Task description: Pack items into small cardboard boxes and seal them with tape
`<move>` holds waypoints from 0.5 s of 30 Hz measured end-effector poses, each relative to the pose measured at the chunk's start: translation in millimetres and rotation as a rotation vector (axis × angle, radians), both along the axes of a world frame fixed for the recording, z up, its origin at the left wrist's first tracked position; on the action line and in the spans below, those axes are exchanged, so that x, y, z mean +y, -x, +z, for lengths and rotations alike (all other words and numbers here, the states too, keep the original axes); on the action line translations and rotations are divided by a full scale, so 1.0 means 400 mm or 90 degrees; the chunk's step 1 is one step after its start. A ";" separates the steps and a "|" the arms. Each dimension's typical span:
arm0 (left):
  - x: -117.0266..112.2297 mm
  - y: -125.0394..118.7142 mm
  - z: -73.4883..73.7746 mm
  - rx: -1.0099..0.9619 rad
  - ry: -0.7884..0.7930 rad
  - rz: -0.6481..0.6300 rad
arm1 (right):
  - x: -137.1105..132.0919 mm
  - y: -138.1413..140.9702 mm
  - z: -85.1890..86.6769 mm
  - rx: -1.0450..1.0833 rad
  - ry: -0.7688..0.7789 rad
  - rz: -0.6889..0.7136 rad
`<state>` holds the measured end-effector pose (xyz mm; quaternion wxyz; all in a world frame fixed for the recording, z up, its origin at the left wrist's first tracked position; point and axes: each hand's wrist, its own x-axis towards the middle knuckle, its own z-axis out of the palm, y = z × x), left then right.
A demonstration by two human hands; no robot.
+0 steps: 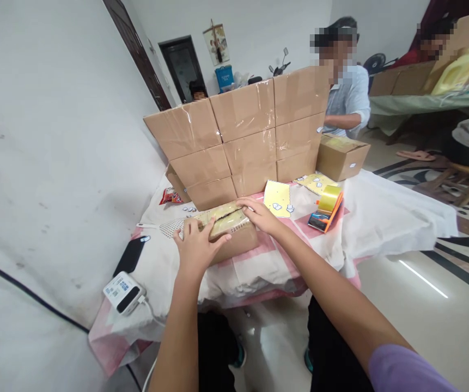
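You have the small cardboard box [238, 246] at the centre, on the cloth-covered table [267, 267]. Your left hand [196, 247] spreads its fingers over the box's left side, gripping nothing; your right hand [262, 215] lays extended fingers on its far right corner, unclenched. You seem to be working the top flaps together, a dark gap showing between them; the next move likely calls for even pressure along that seam. The tape dispenser [327, 208] lies apart at three o'clock, the taped carton stack [250, 144] at twelve.
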<state>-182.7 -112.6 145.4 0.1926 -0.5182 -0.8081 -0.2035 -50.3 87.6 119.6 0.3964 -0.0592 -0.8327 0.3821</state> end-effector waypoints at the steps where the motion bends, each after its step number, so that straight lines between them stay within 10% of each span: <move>1: 0.006 -0.007 0.000 -0.009 -0.003 -0.024 | -0.001 -0.002 0.001 0.002 -0.011 0.010; 15: 0.081 -0.075 -0.019 -0.121 -0.006 -0.097 | -0.026 -0.006 0.032 -0.112 -0.098 -0.093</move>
